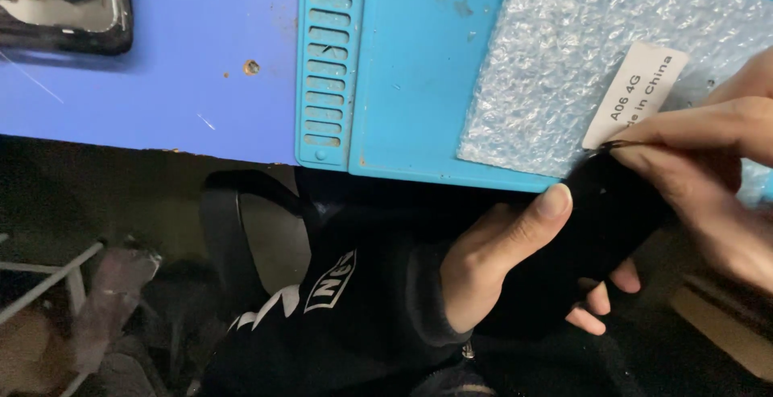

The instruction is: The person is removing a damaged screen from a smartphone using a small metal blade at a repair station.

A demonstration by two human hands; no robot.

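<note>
L hand (491, 272) wrapped round a black phone-like slab (600, 220), thumb on its face, held just below the blue mat (419, 83) edge. R hand (708, 171) pinches at the slab's top corner w/ fingertips, maybe gripping a thin tool, too dark to tell. Bubble-wrap pouch (555, 51) w/ white label lies on mat.

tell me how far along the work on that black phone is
Done: a bubble-wrap pouch lies on the blue mat, and an opened phone sits at the table's far corner. In hand: the left hand grips the black phone while the right hand works its top edge. What is left cannot be told from here.
</note>
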